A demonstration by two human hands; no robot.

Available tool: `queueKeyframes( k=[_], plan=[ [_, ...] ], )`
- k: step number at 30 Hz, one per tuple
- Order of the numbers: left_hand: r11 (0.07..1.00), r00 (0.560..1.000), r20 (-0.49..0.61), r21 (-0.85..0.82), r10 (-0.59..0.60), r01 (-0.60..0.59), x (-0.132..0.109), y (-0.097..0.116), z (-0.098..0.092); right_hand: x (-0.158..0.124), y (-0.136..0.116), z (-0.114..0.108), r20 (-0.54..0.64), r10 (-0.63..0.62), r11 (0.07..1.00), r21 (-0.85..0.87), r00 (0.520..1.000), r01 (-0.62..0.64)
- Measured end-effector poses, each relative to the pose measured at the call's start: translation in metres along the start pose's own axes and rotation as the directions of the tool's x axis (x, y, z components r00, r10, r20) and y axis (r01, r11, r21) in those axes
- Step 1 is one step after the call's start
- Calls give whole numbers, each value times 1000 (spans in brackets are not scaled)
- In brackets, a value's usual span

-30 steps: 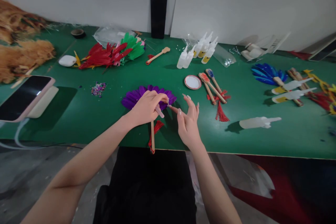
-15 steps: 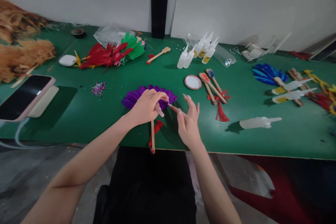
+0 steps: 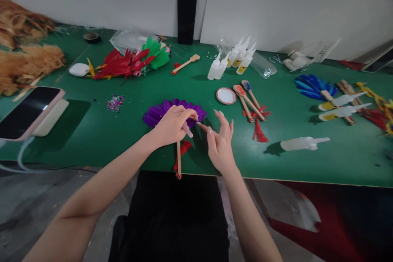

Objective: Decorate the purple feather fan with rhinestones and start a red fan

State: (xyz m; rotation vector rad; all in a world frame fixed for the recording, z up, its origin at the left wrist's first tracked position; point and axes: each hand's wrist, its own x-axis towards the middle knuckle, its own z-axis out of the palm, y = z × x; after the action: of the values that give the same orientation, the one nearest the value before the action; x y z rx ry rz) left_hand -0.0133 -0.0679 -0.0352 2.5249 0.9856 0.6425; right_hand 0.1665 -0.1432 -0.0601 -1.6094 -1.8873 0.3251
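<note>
A purple feather fan (image 3: 153, 115) lies on the green table, its wooden handle (image 3: 179, 157) pointing toward me with a red tassel (image 3: 185, 147) beside it. My left hand (image 3: 173, 125) rests over the fan's lower middle with its fingers curled closed. A narrow pale pink piece (image 3: 188, 130) sticks out below those fingers; whether it is a tool or part of the thumb is unclear. On the fan's right, my right hand (image 3: 221, 143) has its fingers apart, and its outstretched index fingertip meets my left fingertips at the feather edge. Anything tiny between them is hidden.
A white dish (image 3: 226, 95) and painted wooden sticks (image 3: 247, 100) lie to the right. White glue bottles (image 3: 217, 69) stand behind; another bottle (image 3: 302, 143) lies at the right. Colored bits (image 3: 115, 103), red feathers (image 3: 118, 65) and a phone (image 3: 29, 112) are leftward.
</note>
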Motion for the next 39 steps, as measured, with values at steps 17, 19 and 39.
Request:
queueKeyframes(
  k=[17, 19, 39],
  plan=[
    [1000, 1000, 20, 12, -24, 24, 0, 2, -2, -2, -2, -4, -76, 35, 999, 33, 996, -32],
    [999, 999, 17, 6, -35, 35, 0, 2, -2, -1, -1, -3, -65, 35, 999, 23, 997, -33],
    [998, 998, 9, -6, -68, 68, -1, 2, -3, 0, 1, 3, -40, 31, 998, -46, 999, -33]
  ],
)
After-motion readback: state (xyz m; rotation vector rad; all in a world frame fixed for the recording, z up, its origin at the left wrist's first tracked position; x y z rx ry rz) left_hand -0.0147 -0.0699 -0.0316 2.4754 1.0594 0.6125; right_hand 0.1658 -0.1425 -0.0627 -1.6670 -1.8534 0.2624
